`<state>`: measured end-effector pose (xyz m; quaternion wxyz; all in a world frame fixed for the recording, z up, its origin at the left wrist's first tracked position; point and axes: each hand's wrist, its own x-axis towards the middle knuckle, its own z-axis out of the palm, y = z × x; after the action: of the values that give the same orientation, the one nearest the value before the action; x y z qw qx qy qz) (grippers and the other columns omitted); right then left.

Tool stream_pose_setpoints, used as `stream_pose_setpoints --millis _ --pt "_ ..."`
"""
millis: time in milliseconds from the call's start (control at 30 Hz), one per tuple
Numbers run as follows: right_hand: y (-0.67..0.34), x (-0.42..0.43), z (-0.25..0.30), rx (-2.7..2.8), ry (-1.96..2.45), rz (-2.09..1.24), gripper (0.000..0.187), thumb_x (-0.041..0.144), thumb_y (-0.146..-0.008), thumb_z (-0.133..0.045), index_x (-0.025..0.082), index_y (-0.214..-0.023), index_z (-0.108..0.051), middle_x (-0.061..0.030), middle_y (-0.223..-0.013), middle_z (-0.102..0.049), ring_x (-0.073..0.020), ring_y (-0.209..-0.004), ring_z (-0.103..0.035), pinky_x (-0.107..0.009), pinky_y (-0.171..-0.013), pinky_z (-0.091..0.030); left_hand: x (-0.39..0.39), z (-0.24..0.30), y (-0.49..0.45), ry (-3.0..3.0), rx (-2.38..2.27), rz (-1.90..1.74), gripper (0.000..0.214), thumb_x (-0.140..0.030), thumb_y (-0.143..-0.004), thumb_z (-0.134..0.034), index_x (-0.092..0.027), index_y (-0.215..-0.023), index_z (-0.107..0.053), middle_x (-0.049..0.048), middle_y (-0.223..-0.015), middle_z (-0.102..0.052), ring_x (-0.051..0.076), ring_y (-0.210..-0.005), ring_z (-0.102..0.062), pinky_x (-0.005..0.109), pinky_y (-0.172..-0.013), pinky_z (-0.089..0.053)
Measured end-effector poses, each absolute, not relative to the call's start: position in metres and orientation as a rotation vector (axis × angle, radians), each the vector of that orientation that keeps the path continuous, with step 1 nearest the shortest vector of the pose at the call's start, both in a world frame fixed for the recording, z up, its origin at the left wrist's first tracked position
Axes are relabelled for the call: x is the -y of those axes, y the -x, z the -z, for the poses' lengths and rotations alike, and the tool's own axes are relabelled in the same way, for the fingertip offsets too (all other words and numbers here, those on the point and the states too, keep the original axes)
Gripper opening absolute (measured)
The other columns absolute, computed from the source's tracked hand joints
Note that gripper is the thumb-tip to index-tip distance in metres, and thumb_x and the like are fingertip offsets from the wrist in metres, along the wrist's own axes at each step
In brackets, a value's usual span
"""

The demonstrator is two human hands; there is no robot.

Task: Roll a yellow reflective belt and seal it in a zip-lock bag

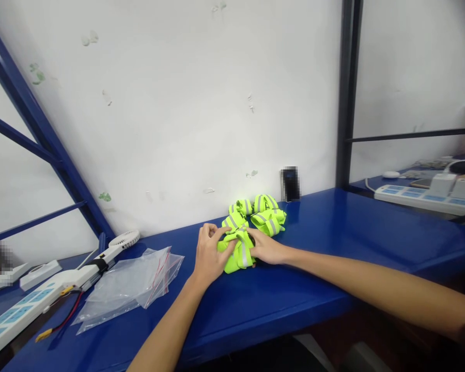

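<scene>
Both hands are in on the bundle (pixel 242 256), a folded lime-yellow strap with a pale grey stripe, low on the blue table (pixel 294 289), between the palms and near the front edge. The left hand (pixel 213 251) has it from the left, thumb and index finger pinching a fold of the band, the other fingers curled in. The right hand (pixel 266 247) comes at it from the right, thumb and index finger against the side by something dark, tips lost among the folds, so whether they pinch or merely press, I cannot tell! Just behind, more of the same strap lies in loose coils (pixel 269 219); whether any of it joins the bundle, the overlap hides. So how far along? Those coils look gathered already, I'd judge, while the bundle in hand seems only partway there: its folds bulge, and a band loops loosely over the top. Off to the left, the clear bags (pixel 127 284) lie flat in an overlapping pile, no strap showing in them, neither hand on them. Beyond those, a fan (pixel 124 238) and a power strip (pixel 19 312), both untouched, and all the handling is on that one unfinished-looking bundle
</scene>
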<state>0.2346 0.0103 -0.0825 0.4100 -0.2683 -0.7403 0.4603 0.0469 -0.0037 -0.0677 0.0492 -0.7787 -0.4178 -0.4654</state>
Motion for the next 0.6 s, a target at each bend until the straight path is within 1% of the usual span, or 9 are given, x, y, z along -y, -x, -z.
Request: stream_pose_setpoints --millis 67,133,200,233,300,367,433,500,600 --pt "-0.236 -0.009 0.081 1.924 0.639 -1.145 0.050 0.007 -0.070 -0.056 0.021 -0.118 -0.053 0.0011 -0.080 -0.062 -0.0153 -0.065 -0.060 -0.032 -0.064 -0.055 0.002 0.068 -0.044 2.465 1.146 1.304 0.030 -0.031 -0.086 -0.053 -0.022 -0.114 -0.061 0.0067 -0.094 -0.056 0.019 -0.088 -0.055 0.030 -0.081 -0.043" --pt "-0.238 -0.007 0.080 1.951 0.629 -1.159 0.061 0.009 -0.072 -0.058 0.022 -0.129 -0.043 -0.0001 -0.086 -0.060 -0.0167 -0.073 -0.060 -0.033 -0.069 -0.054 0.000 0.069 -0.041 2.579 1.051 1.213 0.030 -0.025 -0.091 -0.044 -0.021 -0.119 -0.055 0.0059 -0.096 -0.059 0.018 -0.087 -0.056 0.028 -0.079 -0.043" --pt "-0.240 -0.005 0.078 1.959 0.605 -1.180 0.074 0.011 -0.073 -0.061 0.025 -0.139 -0.029 -0.0015 -0.094 -0.058 -0.0173 -0.079 -0.060 -0.035 -0.074 -0.053 -0.003 0.071 -0.038 2.634 1.018 1.169 0.025 -0.023 -0.093 -0.039 -0.021 -0.113 -0.054 0.0050 -0.096 -0.060 0.016 -0.085 -0.057 0.027 -0.078 -0.042" --pt "-0.241 -0.005 0.078 1.964 0.586 -1.185 0.080 0.012 -0.074 -0.063 0.026 -0.142 -0.023 -0.0023 -0.098 -0.057 -0.0175 -0.081 -0.059 -0.035 -0.077 -0.053 -0.004 0.072 -0.037 2.647 1.029 1.158 0.022 -0.023 -0.094 -0.037 -0.020 -0.107 -0.054 0.0043 -0.093 -0.060 0.016 -0.083 -0.057 0.027 -0.076 -0.041" --pt "-0.242 -0.003 0.077 1.992 0.549 -1.172 0.082 0.016 -0.075 -0.065 0.028 -0.143 -0.019 -0.0039 -0.105 -0.055 -0.0179 -0.085 -0.058 -0.036 -0.081 -0.051 -0.005 0.073 -0.035 2.664 1.082 1.165 0.019 -0.024 -0.096 -0.035 -0.019 -0.090 -0.052 0.0018 -0.081 -0.057 0.014 -0.072 -0.054 0.026 -0.069 -0.039" --pt "-0.243 -0.001 0.077 2.036 0.532 -1.131 0.074 0.019 -0.078 -0.063 0.028 -0.141 -0.024 -0.0044 -0.107 -0.054 -0.0182 -0.087 -0.057 -0.035 -0.083 -0.049 -0.006 0.074 -0.034 2.663 1.161 1.231 0.024 -0.027 -0.097 -0.034 -0.019 -0.077 -0.045 -0.0015 -0.069 -0.049 0.012 -0.062 -0.047 0.025 -0.061 -0.035" --pt "-0.243 0.000 0.077 2.081 0.535 -1.089 0.060 0.021 -0.082 -0.059 0.027 -0.136 -0.032 -0.0036 -0.104 -0.054 -0.0183 -0.087 -0.055 -0.035 -0.083 -0.047 -0.006 0.073 -0.034 2.651 1.240 1.316 0.027 -0.029 -0.097 -0.033 -0.020 -0.072 -0.038 -0.0037 -0.063 -0.042 0.011 -0.056 -0.042 0.025 -0.057 -0.031" --pt "-0.242 0.000 0.077 2.107 0.555 -1.061 0.045 0.021 -0.085 -0.054 0.025 -0.128 -0.041 -0.0024 -0.099 -0.055 -0.0179 -0.086 -0.053 -0.033 -0.081 -0.046 -0.006 0.072 -0.037 2.642 1.278 1.352 0.030 -0.031 -0.097 -0.033 -0.020 -0.070 -0.035 -0.0038 -0.063 -0.040 0.011 -0.057 -0.041 0.025 -0.058 -0.030" --pt "-0.240 0.000 0.077 2.089 0.595 -1.021 0.025 0.022 -0.088 -0.050 0.022 -0.113 -0.050 -0.0006 -0.093 -0.054 -0.0168 -0.084 -0.049 -0.031 -0.080 -0.043 -0.005 0.071 -0.043 2.631 1.239 1.369 0.032 -0.031 -0.097 -0.032 -0.019 -0.068 -0.038 -0.0015 -0.069 -0.042 0.012 -0.064 -0.043 0.025 -0.063 -0.033"
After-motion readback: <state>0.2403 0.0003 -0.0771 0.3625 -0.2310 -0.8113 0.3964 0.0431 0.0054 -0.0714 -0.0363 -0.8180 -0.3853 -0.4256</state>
